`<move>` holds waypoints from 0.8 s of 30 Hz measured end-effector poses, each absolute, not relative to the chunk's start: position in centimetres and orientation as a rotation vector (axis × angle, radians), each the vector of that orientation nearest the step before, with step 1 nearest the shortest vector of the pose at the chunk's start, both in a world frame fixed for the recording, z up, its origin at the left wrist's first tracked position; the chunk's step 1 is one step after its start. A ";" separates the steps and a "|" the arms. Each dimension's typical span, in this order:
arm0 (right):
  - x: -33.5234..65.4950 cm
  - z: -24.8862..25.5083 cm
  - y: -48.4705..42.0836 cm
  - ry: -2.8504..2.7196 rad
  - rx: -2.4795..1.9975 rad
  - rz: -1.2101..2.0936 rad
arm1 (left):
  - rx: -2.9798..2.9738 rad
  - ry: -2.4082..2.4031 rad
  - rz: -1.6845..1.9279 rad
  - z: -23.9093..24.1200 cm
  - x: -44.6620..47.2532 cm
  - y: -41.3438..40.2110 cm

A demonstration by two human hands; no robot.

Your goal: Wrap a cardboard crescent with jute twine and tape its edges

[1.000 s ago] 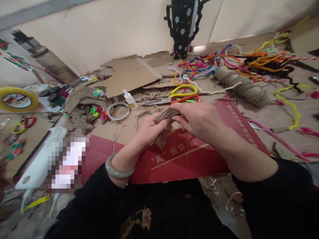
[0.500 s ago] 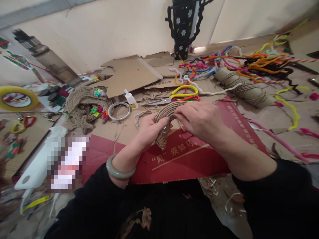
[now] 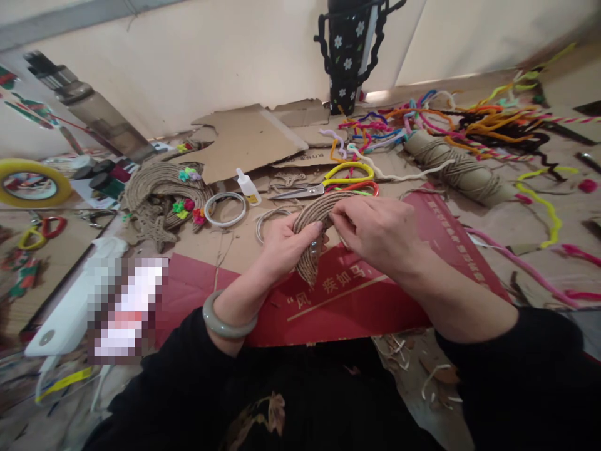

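A curved piece made of rows of brown twine (image 3: 307, 266) is held above the red card (image 3: 263, 307). My left hand (image 3: 284, 247) grips its left part, thumb on top and fingers beneath. My right hand (image 3: 380, 225) pinches at its right side, fingertips pressed together against the inner edge; they hide that end of the piece. Just behind the hands lie scissors (image 3: 347, 170) with yellow and orange handles. A small white glue bottle (image 3: 248, 188) and a pale ring (image 3: 224, 210) are to the left of them.
A finished-looking twine arch (image 3: 150, 181) with bright flowers lies at left, near yellow tape (image 3: 32, 183) and a white glue gun (image 3: 77, 294). At right are a twine roll (image 3: 460, 166) and colourful pipe cleaners (image 3: 498, 125). A flowered black tumbler (image 3: 347, 62) stands behind.
The twine piece has tilted slightly and its lower tip has shifted a little to the right. My right hand's fingertips have moved slightly down along its inner edge.
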State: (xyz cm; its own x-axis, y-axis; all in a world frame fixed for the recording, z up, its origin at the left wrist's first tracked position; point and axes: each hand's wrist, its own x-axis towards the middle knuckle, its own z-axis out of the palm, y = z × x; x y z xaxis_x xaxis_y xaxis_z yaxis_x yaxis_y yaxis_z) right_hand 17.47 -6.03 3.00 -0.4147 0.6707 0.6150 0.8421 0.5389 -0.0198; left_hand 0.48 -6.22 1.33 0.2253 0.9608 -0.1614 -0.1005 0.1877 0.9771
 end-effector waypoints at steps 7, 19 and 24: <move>17.5 3.0 -6.0 -2.194 -1.259 -0.336 | 1.088 1.046 0.980 1.3 0.5 -6.3; 17.9 2.8 -5.1 -2.079 -1.481 -0.092 | 1.208 1.070 1.028 0.6 0.4 -6.2; 18.6 2.7 -4.6 -2.120 -1.482 -0.103 | 1.345 1.079 1.009 0.3 0.1 -6.2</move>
State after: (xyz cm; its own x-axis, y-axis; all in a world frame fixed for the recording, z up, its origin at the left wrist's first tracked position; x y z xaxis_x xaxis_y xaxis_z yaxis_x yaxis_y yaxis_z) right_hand 18.59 -4.59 2.66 -0.2446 0.8470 0.4719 0.8887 0.3905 -0.2403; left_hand 0.08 -6.19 0.34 0.2264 0.9740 -0.0105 0.0547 -0.0020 0.9985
